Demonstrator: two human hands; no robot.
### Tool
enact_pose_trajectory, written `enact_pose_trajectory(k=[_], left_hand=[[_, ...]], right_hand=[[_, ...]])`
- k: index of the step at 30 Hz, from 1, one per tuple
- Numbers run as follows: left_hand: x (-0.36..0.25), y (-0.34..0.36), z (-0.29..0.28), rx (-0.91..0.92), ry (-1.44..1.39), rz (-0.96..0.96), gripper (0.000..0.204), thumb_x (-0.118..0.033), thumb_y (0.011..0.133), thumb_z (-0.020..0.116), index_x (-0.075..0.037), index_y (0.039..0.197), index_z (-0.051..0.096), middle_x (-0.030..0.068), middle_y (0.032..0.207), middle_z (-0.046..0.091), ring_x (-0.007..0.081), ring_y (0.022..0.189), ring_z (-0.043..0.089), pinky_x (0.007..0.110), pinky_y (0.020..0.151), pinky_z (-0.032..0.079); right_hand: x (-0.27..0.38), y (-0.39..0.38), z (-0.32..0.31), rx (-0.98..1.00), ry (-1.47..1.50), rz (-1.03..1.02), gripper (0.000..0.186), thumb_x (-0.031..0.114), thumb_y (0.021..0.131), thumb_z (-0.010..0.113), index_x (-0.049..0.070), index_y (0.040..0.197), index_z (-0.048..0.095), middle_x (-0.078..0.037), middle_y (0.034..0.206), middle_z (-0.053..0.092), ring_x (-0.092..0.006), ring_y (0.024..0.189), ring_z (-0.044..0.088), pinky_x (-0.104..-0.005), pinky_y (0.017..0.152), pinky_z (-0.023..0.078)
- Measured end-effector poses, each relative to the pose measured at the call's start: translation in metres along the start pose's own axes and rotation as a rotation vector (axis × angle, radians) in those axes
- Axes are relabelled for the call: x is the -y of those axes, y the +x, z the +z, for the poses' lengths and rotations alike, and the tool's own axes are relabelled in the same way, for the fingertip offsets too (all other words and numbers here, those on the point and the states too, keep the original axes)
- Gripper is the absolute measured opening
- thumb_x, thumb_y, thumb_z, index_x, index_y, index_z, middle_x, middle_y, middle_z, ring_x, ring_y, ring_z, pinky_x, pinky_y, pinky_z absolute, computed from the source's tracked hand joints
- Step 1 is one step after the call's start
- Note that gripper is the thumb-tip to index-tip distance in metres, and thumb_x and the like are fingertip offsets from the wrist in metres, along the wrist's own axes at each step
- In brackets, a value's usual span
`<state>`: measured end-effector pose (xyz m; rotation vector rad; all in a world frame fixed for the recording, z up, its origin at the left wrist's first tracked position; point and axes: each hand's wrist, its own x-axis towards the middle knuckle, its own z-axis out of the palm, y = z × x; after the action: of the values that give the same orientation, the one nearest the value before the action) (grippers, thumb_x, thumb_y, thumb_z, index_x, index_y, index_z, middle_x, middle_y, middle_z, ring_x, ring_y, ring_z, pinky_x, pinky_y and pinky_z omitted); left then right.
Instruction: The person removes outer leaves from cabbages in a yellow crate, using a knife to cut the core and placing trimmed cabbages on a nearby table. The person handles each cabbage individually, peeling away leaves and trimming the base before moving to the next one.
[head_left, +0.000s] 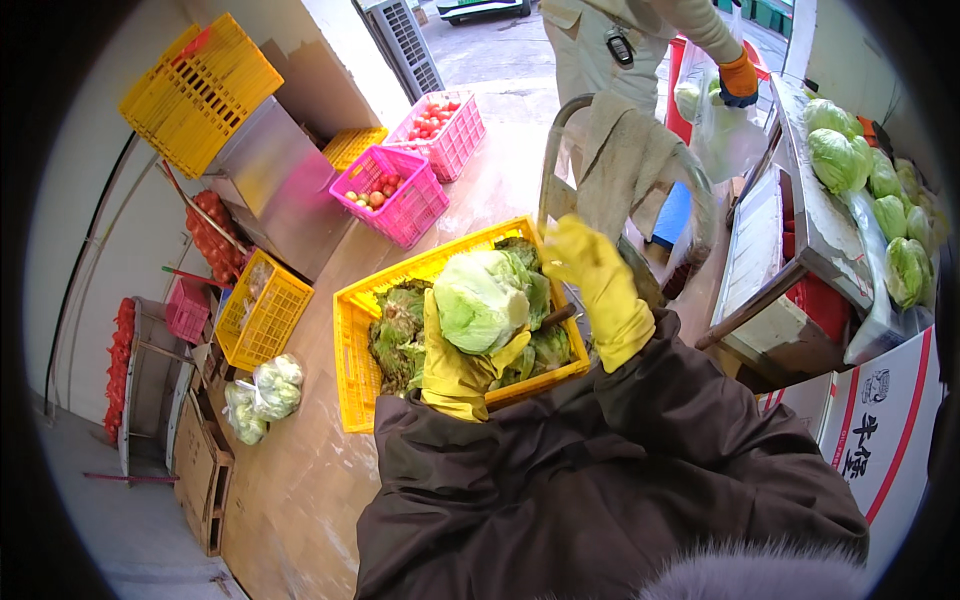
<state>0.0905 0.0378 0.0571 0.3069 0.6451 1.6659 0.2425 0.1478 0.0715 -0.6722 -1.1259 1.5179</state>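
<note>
A pale green head of lettuce (482, 302), its pale cut stem turned to the right, rests in my left hand (455, 365). That hand wears a yellow glove, with the palm and fingers cupped under and beside the head. Beneath is a yellow plastic crate (352, 385) full of loose, wilted, partly browned leaves (398, 330). My right hand (598, 280), also yellow-gloved, is raised over the crate's right end, its fingers loosely bent and apart, with nothing visible in them. Just below it, a brown handle (560, 315) lies at the crate's right side; its other end is hidden.
Pink crates of tomatoes (430, 122) stand ahead, by the doorway. At the left are bagged vegetables (275, 387) and a yellow crate (275, 320). A metal-framed chair (560, 165) draped with cloth stands ahead right, a co-worker (600, 60) behind it. Lettuce heads (840, 158) line a right-hand table.
</note>
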Motion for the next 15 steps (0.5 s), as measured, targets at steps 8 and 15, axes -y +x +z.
enact_pose_trajectory(k=[8,15], left_hand=[[-0.016,-0.013,0.041,0.062,0.304,-0.228,0.088,-0.077,0.092,0.040,0.002,0.130,0.056,0.0211,0.103,0.070,0.0393,0.086,0.072,0.050,0.076,0.062],[-0.039,-0.011,-0.003,0.005,0.165,-0.047,0.064,-0.060,0.101,0.042,-0.003,0.113,0.070,0.0100,0.084,0.073,0.0224,0.067,0.069,0.035,0.061,0.059]], right_hand=[[0.008,-0.008,-0.035,0.201,0.772,0.412,0.050,0.044,0.101,0.057,0.005,0.132,0.058,-0.012,0.130,0.063,-0.0258,0.113,0.064,-0.0366,0.098,0.052],[-0.002,-0.010,-0.062,0.318,-1.015,-0.559,0.065,0.062,0.079,0.070,0.022,0.131,0.062,-0.001,0.136,0.061,-0.0228,0.133,0.048,-0.0437,0.121,0.026]])
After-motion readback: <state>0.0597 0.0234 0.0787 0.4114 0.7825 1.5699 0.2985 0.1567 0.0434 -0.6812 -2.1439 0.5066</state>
